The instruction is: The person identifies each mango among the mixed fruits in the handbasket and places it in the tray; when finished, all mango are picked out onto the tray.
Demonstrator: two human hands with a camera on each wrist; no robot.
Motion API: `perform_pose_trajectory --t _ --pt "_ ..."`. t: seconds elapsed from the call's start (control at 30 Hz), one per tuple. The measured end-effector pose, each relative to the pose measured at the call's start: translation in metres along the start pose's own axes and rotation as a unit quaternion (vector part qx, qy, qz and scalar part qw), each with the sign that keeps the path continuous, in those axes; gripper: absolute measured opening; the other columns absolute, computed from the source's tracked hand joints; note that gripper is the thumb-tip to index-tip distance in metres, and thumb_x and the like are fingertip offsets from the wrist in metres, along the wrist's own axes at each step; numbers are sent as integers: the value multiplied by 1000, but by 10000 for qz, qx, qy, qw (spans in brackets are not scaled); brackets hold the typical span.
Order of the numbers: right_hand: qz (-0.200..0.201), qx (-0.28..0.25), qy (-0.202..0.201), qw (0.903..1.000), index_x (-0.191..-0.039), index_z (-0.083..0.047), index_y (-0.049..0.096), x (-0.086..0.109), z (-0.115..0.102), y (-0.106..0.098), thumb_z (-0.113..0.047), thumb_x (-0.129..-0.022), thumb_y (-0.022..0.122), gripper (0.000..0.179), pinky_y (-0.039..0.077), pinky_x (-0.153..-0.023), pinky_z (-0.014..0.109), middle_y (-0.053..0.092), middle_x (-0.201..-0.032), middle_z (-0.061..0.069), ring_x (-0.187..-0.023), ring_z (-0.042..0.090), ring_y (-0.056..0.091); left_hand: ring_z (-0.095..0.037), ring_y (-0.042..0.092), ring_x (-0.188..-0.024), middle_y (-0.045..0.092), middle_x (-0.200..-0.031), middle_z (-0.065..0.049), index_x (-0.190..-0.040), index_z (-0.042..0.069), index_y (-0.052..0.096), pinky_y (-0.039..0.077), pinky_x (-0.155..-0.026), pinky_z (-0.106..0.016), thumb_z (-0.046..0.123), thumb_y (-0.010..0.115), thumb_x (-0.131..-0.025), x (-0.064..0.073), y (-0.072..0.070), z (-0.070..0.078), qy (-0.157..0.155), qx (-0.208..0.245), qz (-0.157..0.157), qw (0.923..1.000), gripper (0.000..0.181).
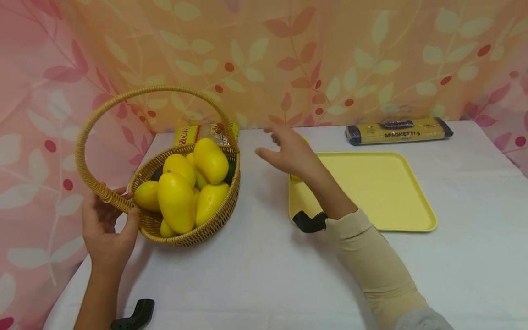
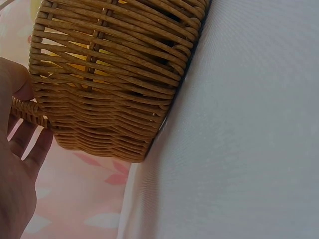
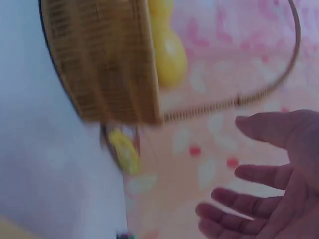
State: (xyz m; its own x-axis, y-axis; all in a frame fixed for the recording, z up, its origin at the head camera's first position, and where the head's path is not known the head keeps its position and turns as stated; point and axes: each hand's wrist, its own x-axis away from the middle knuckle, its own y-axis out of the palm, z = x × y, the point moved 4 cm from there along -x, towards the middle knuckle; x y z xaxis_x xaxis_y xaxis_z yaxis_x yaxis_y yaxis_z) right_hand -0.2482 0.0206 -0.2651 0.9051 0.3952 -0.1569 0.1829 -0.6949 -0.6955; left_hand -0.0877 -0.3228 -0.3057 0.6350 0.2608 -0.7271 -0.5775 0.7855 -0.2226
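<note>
Firm on One Side, Free on the Other

The fingers and thumb of the left hand point(image 1: 108, 229) grasp the handle point(image 1: 158, 88) at its lower end, at the left of the frame. The right hand point(image 1: 294, 153), near the centre, is released: its thumb and fingers stand spread and hold nothing.

The woven basket point(image 2: 114, 94) sits in the left half of the head view and appears to rest on the white table point(image 1: 255, 275), heaped with yellow mangoes point(image 1: 177, 201). The heap looks loose enough to shift, so the left hand does best to steady the handle without twisting or tugging it. Should the right hand work at the basket, it ought to come in clear of the arch and cup one fruit from the top, since smooth, rounded skins could slip and roll.

Farther out, the pale yellow tray point(image 1: 371, 192) lies right of centre. The printed packet point(image 1: 210, 133) behind the basket and the spaghetti packet point(image 1: 399, 131) at upper right are best left undisturbed.
</note>
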Motion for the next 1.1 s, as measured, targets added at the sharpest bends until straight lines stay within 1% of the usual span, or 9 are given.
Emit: perform_pose_trajectory --t 0.1,0.23,0.33,0.53,0.6,0.73,0.9,1.0,1.1 --pt "-329 -544 -607 9961 -142 -8 53 10 -29 26 -30 -94 70 56 49 -99 39 56 -138 9 -117 27 56 -19 64 -111 57 -121 -26 -140 -4 46 50 -97 -23 -22 62 -76 0 -1 0 -6 -43 -18 10000 68" --pt "-834 -1049 -1431 9806 -141 -4 52 24 -64 63 -26 -94 70 55 49 -99 35 57 -137 10 -116 25 58 -22 64 -111 58 -121 -25 -140 -2 46 50 -97 -23 -21 63 -77 -1 -2 -2 -30 -111 -27 9999 68" --pt "-1081 -1286 -1692 9712 -144 -4 48 31 -81 86 -26 -94 71 59 50 -98 30 56 -138 8 -116 21 59 -23 64 -111 58 -121 -24 -140 -1 47 50 -97 -24 -21 64 -77 -1 -2 -5 -64 -117 -22 9999 68" --pt "-1239 -1269 -1600 9711 -150 -8 38 32 -93 115 -29 -91 75 72 44 -96 16 53 -140 2 -118 11 54 -23 64 -110 58 -121 -24 -139 -2 47 50 -97 -23 -22 63 -76 0 -2 -7 -111 -72 3 9999 68" --pt "-1238 -1349 -1526 9712 -151 -9 36 31 -94 120 -29 -90 76 75 45 -96 15 54 -139 3 -118 10 54 -23 64 -110 58 -121 -24 -139 -2 47 50 -97 -23 -22 64 -76 1 -2 -8 -114 -55 11 9999 68" --pt "-1142 -1545 -1450 9706 -151 -10 35 28 -95 126 -33 -88 78 80 48 -90 15 55 -132 2 -113 11 55 -23 64 -110 58 -121 -25 -139 -2 47 50 -96 -23 -22 64 -76 1 -3 -9 -72 -49 1 10000 68" --pt "-1118 -1538 -1491 9704 -152 -10 31 28 -98 131 -36 -85 80 87 47 -83 13 52 -125 -1 -106 14 54 -23 64 -110 58 -121 -26 -140 -2 46 50 -96 -23 -22 64 -76 0 -3 -9 -6 -45 -5 10000 69" --pt "-1116 -1616 -1453 9697 -153 -11 30 28 -98 131 -34 -85 80 88 48 -84 15 53 -126 0 -106 11 53 -23 64 -110 57 -121 -27 -140 -4 46 50 -96 -23 -23 63 -75 0 -3 -9 33 47 -14 10000 69" --pt "-1127 -1864 -1454 9651 -153 -12 30 27 -96 131 -29 -86 80 85 51 -87 18 52 -130 1 -108 8 52 -24 64 -110 56 -121 -27 -140 -5 45 50 -96 -23 -24 62 -75 0 -2 -8 44 134 -15 9999 69"
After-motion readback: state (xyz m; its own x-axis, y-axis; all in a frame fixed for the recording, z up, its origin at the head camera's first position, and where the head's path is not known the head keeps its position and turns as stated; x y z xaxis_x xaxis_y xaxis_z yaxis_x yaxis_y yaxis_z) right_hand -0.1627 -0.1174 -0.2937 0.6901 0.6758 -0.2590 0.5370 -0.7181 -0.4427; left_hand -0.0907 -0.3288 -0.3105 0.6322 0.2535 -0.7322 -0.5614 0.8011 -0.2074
